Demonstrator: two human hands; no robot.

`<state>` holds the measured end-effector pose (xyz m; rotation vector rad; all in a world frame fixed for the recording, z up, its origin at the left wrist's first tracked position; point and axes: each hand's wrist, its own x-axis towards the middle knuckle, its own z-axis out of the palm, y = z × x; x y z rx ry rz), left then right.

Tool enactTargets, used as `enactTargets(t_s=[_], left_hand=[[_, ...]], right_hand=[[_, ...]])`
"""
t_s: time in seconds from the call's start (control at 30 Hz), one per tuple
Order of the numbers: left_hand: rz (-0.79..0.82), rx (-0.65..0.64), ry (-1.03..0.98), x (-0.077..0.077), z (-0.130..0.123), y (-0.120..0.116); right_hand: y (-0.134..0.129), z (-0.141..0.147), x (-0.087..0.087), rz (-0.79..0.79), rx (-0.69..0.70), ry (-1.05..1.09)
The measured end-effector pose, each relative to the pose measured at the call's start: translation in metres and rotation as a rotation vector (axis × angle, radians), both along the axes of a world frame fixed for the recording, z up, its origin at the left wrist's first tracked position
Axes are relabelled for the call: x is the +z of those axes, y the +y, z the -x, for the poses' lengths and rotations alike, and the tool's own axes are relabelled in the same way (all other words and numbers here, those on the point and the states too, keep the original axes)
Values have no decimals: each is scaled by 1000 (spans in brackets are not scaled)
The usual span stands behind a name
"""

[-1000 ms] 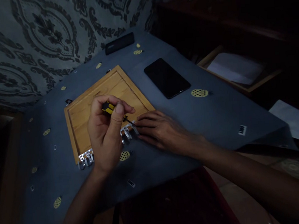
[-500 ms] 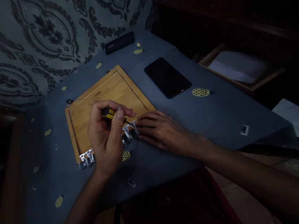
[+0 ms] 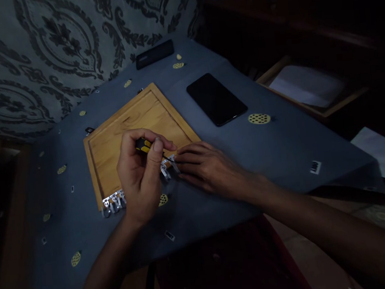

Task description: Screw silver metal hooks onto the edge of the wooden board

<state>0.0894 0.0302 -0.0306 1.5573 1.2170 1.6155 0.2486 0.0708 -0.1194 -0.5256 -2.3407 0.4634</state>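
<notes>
A wooden board with a raised rim lies on the blue patterned cloth. Along its near edge runs a metal strip with hooks, partly hidden behind my left hand. That hand is closed around a black and yellow screwdriver, whose shaft points down right to the strip's right end. My right hand lies at the board's near right corner, its fingertips touching the strip's end beside the screwdriver tip. Whether those fingers pinch anything small is hidden.
A black phone lies right of the board. Behind the board is a dark case near the patterned wall covering. An open drawer with pale contents and a white sheet are at the right.
My left hand and the screwdriver have shifted slightly to the right, uncovering a bit more of the strip at the left. My right hand has hardly moved.
</notes>
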Motion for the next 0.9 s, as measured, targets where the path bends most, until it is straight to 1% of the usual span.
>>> enactTargets(t_s=[0.1,0.27,0.37,0.57,0.8,0.9], left_hand=[[15,7,-15,-1,-2,0],[1,46,-173,-5,-10,4],[-3,53,-231,-5,-13,9],[21,12,-290,0,-14,21],[100,-54,-281,5,-14,25],[43,0,-341,10,-11,24]], right_hand=[[0,0,-1,0,4,-5],[2,-1,-1,11,14,-9],[2,-1,-1,21,18,-7],[1,0,-1,35,17,-1],[1,0,-1,2,3,-7],[1,0,-1,4,5,-11]])
